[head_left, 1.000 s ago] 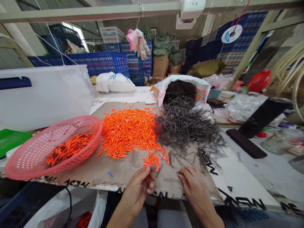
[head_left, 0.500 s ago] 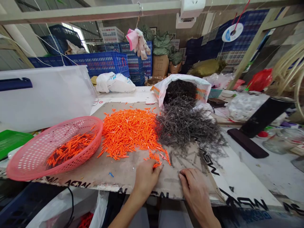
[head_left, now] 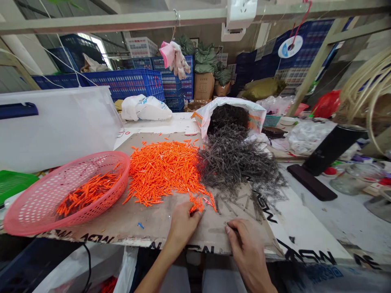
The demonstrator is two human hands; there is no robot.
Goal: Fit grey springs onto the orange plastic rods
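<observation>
My left hand [head_left: 181,226] is closed in a pinch at the near edge of the orange pile, with the end of a small dark spring [head_left: 202,213] showing at the thumb tip. Small pointed orange plastic pieces [head_left: 165,167] are heaped just beyond it, a few right by its fingertips. Over the board to the right, my right hand [head_left: 249,248] has its thumb and curled index finger together; whatever is between them is too small to make out. Loose springs [head_left: 233,203] lie beyond this hand, in front of a tangled heap of dark springs [head_left: 241,158].
A pink mesh basket [head_left: 122,175] with orange pieces stands at left, beside a translucent bin [head_left: 58,126]. The springs spill from a white sack [head_left: 259,110]. At right is a black stand [head_left: 314,183]. Gloves [head_left: 177,61] hang from the overhead bar.
Both hands appear slightly further left and lower, while the whole view has shifted a little. The right hand's fingertips have drawn back from the loose springs. The left hand keeps its pinch.
</observation>
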